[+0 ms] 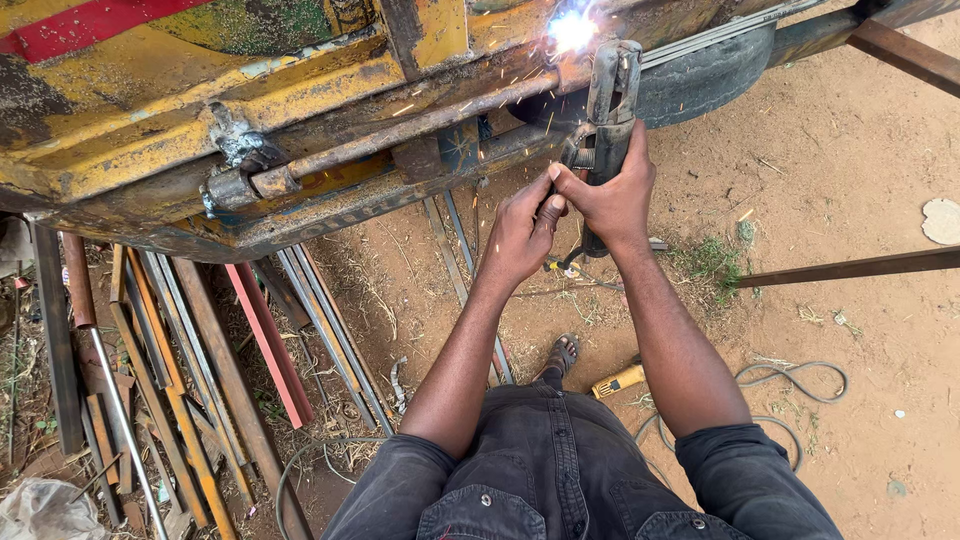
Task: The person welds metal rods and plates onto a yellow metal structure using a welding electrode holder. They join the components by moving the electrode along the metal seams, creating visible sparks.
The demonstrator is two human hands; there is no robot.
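Note:
My right hand (612, 190) grips the handle of a dark welding electrode holder (612, 95), which points up toward a bright white arc (572, 30) throwing sparks. The arc sits on the edge of a rusty yellow metal body (180, 130), close to a rusty round rod (400, 130) that runs along its lower edge. My left hand (522, 235) is closed against the lower part of the holder, touching my right hand's fingers. Both forearms reach up from my dark shirt.
Several rusty steel bars and angle pieces (200, 370) lie on the sandy ground at the left. A yellow power tool (618, 380) and a grey cable (800, 375) lie by my sandalled foot (563, 355). A steel bar (850, 268) crosses at the right, and a black tyre (705, 80) sits under the body.

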